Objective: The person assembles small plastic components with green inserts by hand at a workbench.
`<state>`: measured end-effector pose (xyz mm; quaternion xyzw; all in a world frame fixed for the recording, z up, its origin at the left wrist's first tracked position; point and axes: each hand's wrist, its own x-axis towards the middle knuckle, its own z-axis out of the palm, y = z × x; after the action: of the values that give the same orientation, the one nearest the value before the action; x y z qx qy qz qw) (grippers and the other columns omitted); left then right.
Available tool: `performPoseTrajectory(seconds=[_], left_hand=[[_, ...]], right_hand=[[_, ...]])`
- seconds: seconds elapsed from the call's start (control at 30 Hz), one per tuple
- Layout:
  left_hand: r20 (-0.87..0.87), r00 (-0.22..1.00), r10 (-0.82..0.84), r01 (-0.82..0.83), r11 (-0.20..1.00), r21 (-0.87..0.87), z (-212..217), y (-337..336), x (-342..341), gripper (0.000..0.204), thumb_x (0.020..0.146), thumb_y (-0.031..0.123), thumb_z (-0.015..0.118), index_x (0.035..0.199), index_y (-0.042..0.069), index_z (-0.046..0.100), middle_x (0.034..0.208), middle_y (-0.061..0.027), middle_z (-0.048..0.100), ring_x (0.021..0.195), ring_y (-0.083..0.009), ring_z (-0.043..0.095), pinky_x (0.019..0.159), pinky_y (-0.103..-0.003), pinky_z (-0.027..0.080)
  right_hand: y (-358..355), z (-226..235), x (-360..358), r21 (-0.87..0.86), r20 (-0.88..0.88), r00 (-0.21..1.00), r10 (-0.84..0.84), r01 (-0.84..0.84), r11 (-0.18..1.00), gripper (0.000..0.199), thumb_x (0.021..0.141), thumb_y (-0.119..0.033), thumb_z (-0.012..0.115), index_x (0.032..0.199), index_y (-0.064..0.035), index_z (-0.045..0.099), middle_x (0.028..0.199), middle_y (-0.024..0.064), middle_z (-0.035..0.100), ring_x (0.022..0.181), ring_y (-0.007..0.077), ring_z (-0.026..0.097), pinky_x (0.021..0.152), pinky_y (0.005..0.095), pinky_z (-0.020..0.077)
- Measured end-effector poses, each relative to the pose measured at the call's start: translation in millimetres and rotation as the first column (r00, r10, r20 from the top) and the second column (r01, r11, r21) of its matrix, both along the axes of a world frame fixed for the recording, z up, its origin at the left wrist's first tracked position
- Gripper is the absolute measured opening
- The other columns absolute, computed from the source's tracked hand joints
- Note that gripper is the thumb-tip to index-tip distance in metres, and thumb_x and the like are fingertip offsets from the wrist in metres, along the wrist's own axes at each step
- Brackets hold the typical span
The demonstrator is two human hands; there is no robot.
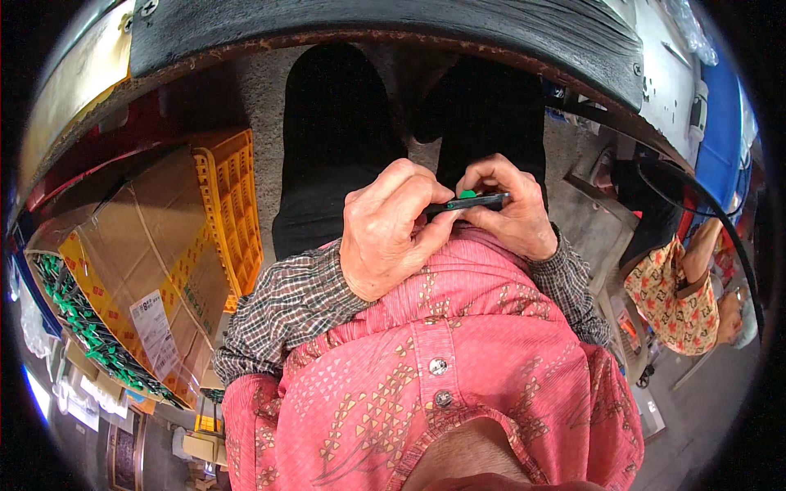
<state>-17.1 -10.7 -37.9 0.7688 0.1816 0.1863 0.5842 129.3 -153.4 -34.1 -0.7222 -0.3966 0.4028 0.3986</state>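
My left hand (393, 225) and my right hand (516, 213) meet over my lap, close to the pink shirt front. Between them they pinch a slim black piece with a green part (467, 195) on its upper side; its exact kind is not clear. The left thumb and forefinger grip its left end, and the right fingers and thumb close round its right end. Fingertips cover some of the piece.
A dark bench edge (385, 23) curves across the top. At left, a cardboard box (147, 237) holds several green-and-black pieces (90, 327), beside an orange plastic crate (229, 209). Another person (675, 303) in patterned clothing is at right, near a black cable (741, 245).
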Motion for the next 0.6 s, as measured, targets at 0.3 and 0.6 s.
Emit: performPoseTrajectory(seconds=[0.3, 0.6], left_hand=[[-0.008, 1.0, 0.003, -0.003, 1.0, 0.011, 1.0, -0.2, -0.5, 0.018, 0.068, 0.006, 0.077, 0.083, 0.005, 0.066, 0.081, -0.0085, 0.062, 0.064, -0.0176, 0.061, 0.049, -0.027, 0.047], [-0.004, 1.0, 0.007, -0.007, 1.0, 0.007, 2.0, 0.6, -0.6, 0.019, 0.068, 0.005, 0.078, 0.083, 0.005, 0.066, 0.08, -0.0079, 0.062, 0.062, -0.0162, 0.06, 0.049, -0.026, 0.047]], right_hand=[[0.8, 3.8, 7.0, 0.029, 0.016, 0.995, 0.098, -0.099, 0.995, 0.027, 0.072, -0.005, 0.075, 0.096, -0.001, 0.066, 0.087, 0.01, 0.067, 0.077, 0.0206, 0.066, 0.068, 0.0296, 0.0512], [1.4, 4.1, 10.0, 0.043, -0.005, 0.993, 0.118, -0.118, 0.992, 0.022, 0.076, -0.004, 0.071, 0.097, -0.0008, 0.066, 0.085, 0.0103, 0.066, 0.076, 0.0222, 0.066, 0.067, 0.0307, 0.0501]])
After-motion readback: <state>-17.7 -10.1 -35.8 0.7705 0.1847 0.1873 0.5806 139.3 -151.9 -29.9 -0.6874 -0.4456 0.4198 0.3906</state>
